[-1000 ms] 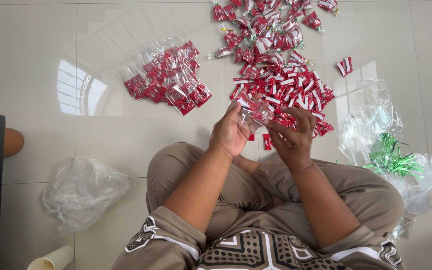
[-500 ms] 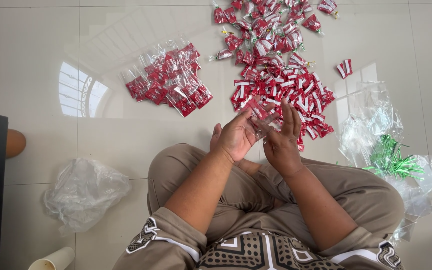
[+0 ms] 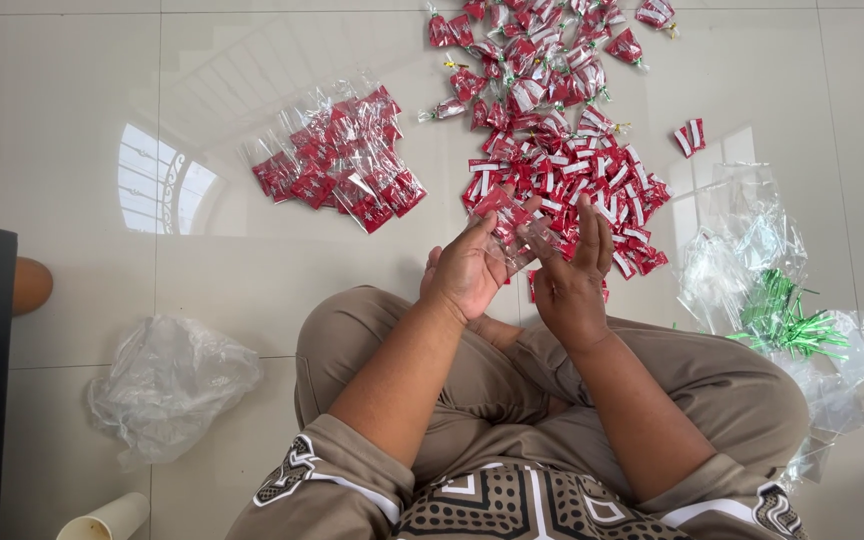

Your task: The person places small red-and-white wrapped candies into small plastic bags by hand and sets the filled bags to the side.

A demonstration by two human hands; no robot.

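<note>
Nearest, at the bottom left, a paper cup [image 3: 102, 520] lies on the pale tiled floor [image 3: 82, 120], with a crumpled clear plastic bag [image 3: 167, 385] a little beyond it. The person sits cross-legged in tan trousers [image 3: 372, 340], both forearms reaching forward over the knees. Between the hands is a small clear packet [image 3: 514, 228] holding red-and-white sweets, glossy and slightly crinkled, raised just above the floor at the near edge of the big pile. The left hand [image 3: 467, 270] has its thumb and fingers closed on the packet's left side; the right hand [image 3: 572, 275] presses against its right side with fingers pointing up and away, palm turned inward. At the right lie clear wrappers [image 3: 742, 250] and a bunch of green twist ties [image 3: 782, 320]. Beyond the hands spreads the pile of red-and-white sweets [image 3: 562, 150], running to the far edge, and to the left of it lies a heap of filled packets [image 3: 337, 160].
</note>
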